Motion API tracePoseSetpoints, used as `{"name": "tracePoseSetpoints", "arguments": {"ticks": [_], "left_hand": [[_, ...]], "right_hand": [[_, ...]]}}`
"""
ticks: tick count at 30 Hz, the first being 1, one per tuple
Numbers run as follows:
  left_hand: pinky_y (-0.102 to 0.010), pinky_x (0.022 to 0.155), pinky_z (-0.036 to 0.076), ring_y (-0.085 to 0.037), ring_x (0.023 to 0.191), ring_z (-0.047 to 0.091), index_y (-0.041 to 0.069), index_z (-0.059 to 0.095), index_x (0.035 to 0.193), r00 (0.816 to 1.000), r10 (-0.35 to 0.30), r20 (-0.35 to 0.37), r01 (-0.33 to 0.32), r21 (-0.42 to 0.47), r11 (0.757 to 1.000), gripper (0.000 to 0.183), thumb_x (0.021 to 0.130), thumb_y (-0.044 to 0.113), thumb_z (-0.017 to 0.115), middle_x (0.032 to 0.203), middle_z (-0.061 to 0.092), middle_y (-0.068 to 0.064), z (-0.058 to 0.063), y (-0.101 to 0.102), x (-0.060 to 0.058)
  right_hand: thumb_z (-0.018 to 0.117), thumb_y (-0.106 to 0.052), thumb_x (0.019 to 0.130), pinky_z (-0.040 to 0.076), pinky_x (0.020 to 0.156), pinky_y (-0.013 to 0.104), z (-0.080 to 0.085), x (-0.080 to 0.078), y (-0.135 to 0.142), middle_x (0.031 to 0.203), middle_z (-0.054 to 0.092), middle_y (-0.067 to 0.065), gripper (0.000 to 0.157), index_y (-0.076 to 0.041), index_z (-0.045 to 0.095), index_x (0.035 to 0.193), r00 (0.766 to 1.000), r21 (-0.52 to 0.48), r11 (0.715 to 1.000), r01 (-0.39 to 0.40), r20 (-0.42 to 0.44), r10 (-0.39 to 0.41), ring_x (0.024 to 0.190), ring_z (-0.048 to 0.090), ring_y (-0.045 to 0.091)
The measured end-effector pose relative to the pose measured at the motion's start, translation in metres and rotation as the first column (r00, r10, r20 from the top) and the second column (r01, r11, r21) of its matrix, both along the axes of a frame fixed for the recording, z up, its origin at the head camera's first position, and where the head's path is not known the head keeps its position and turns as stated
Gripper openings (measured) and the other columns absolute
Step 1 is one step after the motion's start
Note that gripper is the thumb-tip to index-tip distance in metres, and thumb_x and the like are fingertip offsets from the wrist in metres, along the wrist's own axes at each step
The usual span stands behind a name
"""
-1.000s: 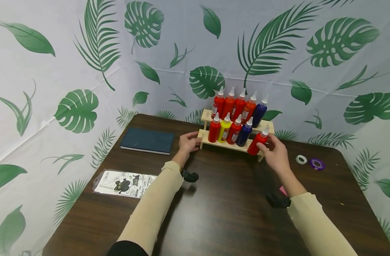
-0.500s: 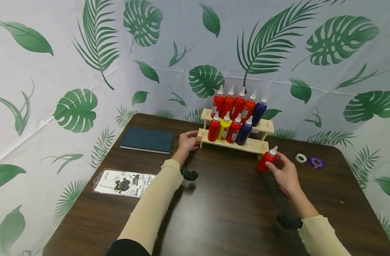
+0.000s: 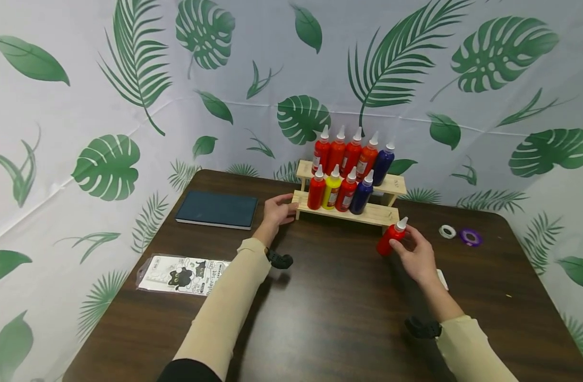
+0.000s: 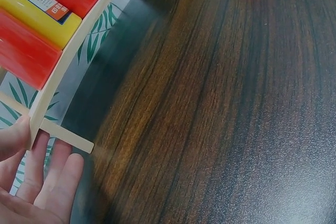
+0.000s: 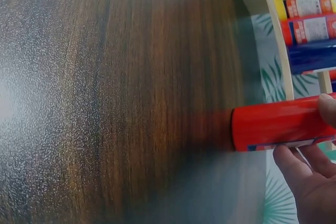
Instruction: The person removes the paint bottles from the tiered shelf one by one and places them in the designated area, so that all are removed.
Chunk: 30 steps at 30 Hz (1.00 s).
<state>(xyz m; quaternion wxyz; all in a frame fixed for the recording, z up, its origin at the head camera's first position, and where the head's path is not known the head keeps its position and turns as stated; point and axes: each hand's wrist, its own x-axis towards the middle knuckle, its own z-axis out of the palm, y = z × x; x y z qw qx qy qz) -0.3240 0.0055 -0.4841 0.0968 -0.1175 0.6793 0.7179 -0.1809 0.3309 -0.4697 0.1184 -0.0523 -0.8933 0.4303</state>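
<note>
A two-step wooden rack (image 3: 381, 213) stands at the back of the table, bearing squeeze paint bottles with white nozzle caps. On its lower step are two red bottles, a yellow bottle (image 3: 332, 190) and a blue bottle (image 3: 361, 196); red, orange-red and blue ones fill the upper step. My left hand (image 3: 277, 213) pinches the lower step's left end, thumb on top and fingers beneath, as the left wrist view shows. My right hand (image 3: 417, 255) grips a red paint bottle (image 5: 278, 125) between thumb and fingers, just in front of the rack's right end, its nozzle up and tilted rightward.
A dark blue notebook (image 3: 217, 209) lies left of the rack, with a packaged ruler set (image 3: 181, 274) nearer me. Right of my right hand are a white tape roll (image 3: 447, 231) and a purple one (image 3: 470, 237). A small white item (image 3: 442, 279) shows beside my right wrist.
My right hand has taken the red bottle off the lower step's right end and brought it down in front of the rack. My left hand keeps its hold on the rack.
</note>
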Motion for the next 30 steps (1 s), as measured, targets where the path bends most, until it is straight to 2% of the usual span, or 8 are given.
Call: {"name": "tracePoseSetpoints", "arguments": {"ticks": [6,9,12,16,21,24,27,30], "left_hand": [[-0.038,0.076,0.058,-0.028,0.095,0.069,0.012,0.067,0.120,1.000,-0.006,0.001,0.006,0.002,1.000,0.035,0.085,0.009,0.072,0.105,0.070,-0.012,-0.001,0.000,-0.001],[-0.038,0.075,0.058,-0.027,0.094,0.069,0.013,0.067,0.119,1.000,-0.003,0.001,0.003,-0.002,1.000,0.034,0.085,0.009,0.072,0.104,0.070,-0.012,-0.001,0.001,-0.001],[-0.037,0.075,0.058,-0.027,0.094,0.069,0.012,0.066,0.120,1.000,-0.006,-0.002,0.006,-0.008,1.000,0.035,0.086,0.009,0.071,0.104,0.070,-0.012,-0.001,0.000,-0.001],[-0.037,0.074,0.058,-0.027,0.095,0.069,0.012,0.065,0.122,1.000,-0.005,-0.004,0.005,-0.005,1.000,0.037,0.086,0.010,0.071,0.105,0.069,-0.012,-0.002,-0.001,-0.001],[-0.038,0.075,0.058,-0.028,0.095,0.069,0.013,0.066,0.121,1.000,0.000,0.005,0.000,0.004,1.000,0.035,0.086,0.011,0.072,0.107,0.069,-0.012,-0.003,-0.003,-0.001],[-0.040,0.076,0.057,-0.028,0.095,0.068,0.012,0.066,0.121,1.000,-0.003,-0.002,0.003,0.007,1.000,0.035,0.086,0.010,0.071,0.108,0.068,-0.012,-0.003,-0.003,-0.002],[-0.041,0.076,0.057,-0.029,0.095,0.068,0.011,0.065,0.122,1.000,-0.006,-0.007,0.006,0.004,1.000,0.036,0.086,0.010,0.071,0.106,0.069,-0.013,-0.002,-0.002,-0.003],[-0.039,0.075,0.058,-0.028,0.096,0.068,0.011,0.065,0.123,1.000,-0.010,-0.008,0.010,-0.005,1.000,0.036,0.087,0.010,0.071,0.105,0.070,-0.012,0.000,-0.001,-0.001]], "right_hand": [[0.068,-0.014,0.090,0.041,0.097,0.057,0.009,0.003,0.001,0.131,0.049,0.033,0.063,0.005,0.038,0.141,0.998,0.008,0.999,-0.044,0.033,0.044,0.116,0.051,0.049],[0.068,-0.021,0.090,0.040,0.097,0.060,0.023,0.005,0.002,0.132,0.047,0.033,0.069,0.004,0.033,0.144,0.996,0.030,0.997,-0.078,0.037,0.077,0.118,0.050,0.050],[0.066,-0.029,0.091,0.039,0.096,0.062,0.043,0.002,0.002,0.135,0.046,0.031,0.071,0.000,0.031,0.146,0.996,0.087,0.993,-0.086,0.020,0.085,0.120,0.048,0.049],[0.062,-0.033,0.093,0.040,0.096,0.061,0.076,-0.010,-0.004,0.139,0.044,0.029,0.068,-0.003,0.033,0.146,0.995,0.202,0.974,-0.104,0.018,0.103,0.125,0.045,0.047],[0.060,-0.039,0.093,0.037,0.098,0.063,0.105,-0.036,-0.023,0.142,0.042,0.027,0.070,-0.006,0.032,0.148,0.983,0.335,0.927,-0.166,0.133,0.128,0.126,0.043,0.046],[0.060,-0.039,0.093,0.038,0.098,0.063,0.109,-0.055,-0.038,0.143,0.040,0.027,0.071,-0.006,0.031,0.149,0.970,0.341,0.918,-0.200,0.204,0.136,0.126,0.043,0.045],[0.061,-0.036,0.093,0.038,0.099,0.061,0.104,-0.072,-0.050,0.144,0.039,0.026,0.073,-0.005,0.028,0.149,0.961,0.303,0.931,-0.203,0.243,0.130,0.127,0.043,0.044],[0.061,-0.032,0.093,0.036,0.102,0.060,0.094,-0.083,-0.059,0.144,0.039,0.027,0.074,-0.003,0.025,0.150,0.966,0.258,0.954,-0.155,0.240,0.092,0.127,0.043,0.043]]}}
